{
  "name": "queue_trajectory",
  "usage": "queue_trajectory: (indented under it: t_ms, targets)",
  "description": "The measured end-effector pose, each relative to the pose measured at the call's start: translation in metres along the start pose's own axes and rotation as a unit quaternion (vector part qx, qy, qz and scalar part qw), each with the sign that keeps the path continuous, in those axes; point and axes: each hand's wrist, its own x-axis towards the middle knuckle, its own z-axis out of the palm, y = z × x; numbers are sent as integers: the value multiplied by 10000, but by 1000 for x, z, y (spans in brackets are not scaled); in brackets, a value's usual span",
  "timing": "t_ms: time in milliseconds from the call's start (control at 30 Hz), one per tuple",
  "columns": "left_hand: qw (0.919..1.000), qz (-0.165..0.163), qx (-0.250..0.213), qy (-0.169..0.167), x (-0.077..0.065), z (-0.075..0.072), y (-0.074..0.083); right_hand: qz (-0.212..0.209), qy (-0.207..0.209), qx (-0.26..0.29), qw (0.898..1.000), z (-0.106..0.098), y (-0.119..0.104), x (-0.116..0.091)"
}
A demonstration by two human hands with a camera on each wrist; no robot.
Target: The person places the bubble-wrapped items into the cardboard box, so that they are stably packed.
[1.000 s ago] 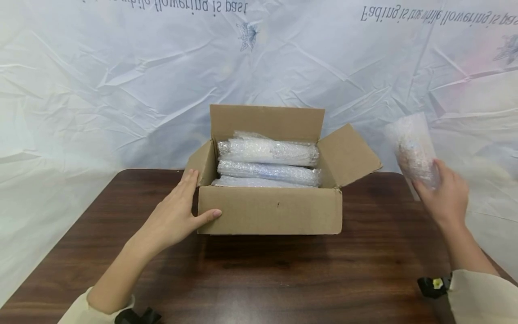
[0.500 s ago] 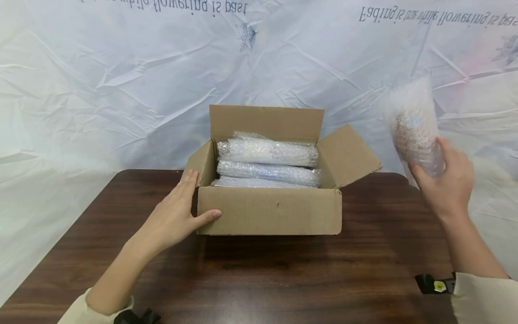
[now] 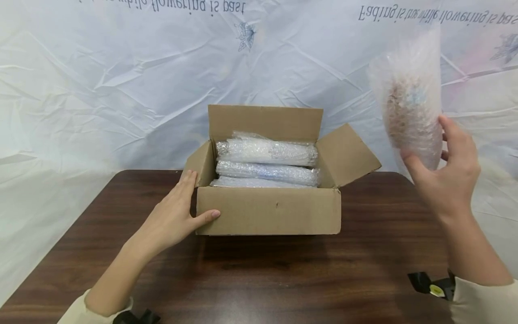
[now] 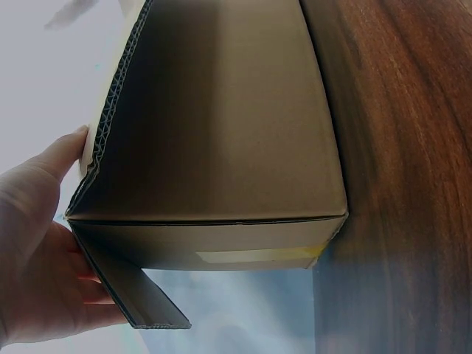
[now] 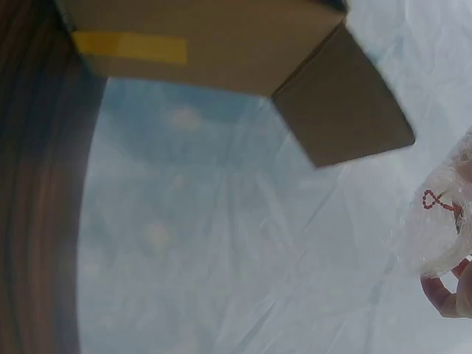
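Note:
In the head view, my right hand (image 3: 451,173) holds a bubble-wrapped package (image 3: 413,114) upright at the right, above the table's far edge. Brown and pale blue show through its wrap, and in the right wrist view a small red beaded shape shows on the package (image 5: 435,225); what is inside cannot be made out. My left hand (image 3: 174,213) rests against the cardboard box (image 3: 269,211), straight fingers along its left flap (image 3: 198,164) and thumb on the front wall. Several bubble-wrapped packages (image 3: 267,170) lie stacked inside the box.
The box stands on a dark wood table (image 3: 259,274), with its back flap (image 3: 265,122) upright and its right flap (image 3: 349,155) spread outward. A pale printed cloth (image 3: 162,67) hangs behind the table.
My right hand has lifted the bubble-wrapped package higher and nearer the camera, more upright. My left hand and the box have stayed in place.

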Motion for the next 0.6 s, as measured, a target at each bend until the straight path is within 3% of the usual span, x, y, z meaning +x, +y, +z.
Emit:
queue_trajectory:
  t_ms: [100,267,600]
  targets:
    - [10000,1,-1,-6,0,0,0,-244,165,267,9992,4,-17,-1]
    - [10000,14,17,7,0,0,0,-1076,350,584,9919,19,-43,-4]
    - [10000,-12,-20,-5,0,0,0,-2298,-723,919,9662,48,-65,-13]
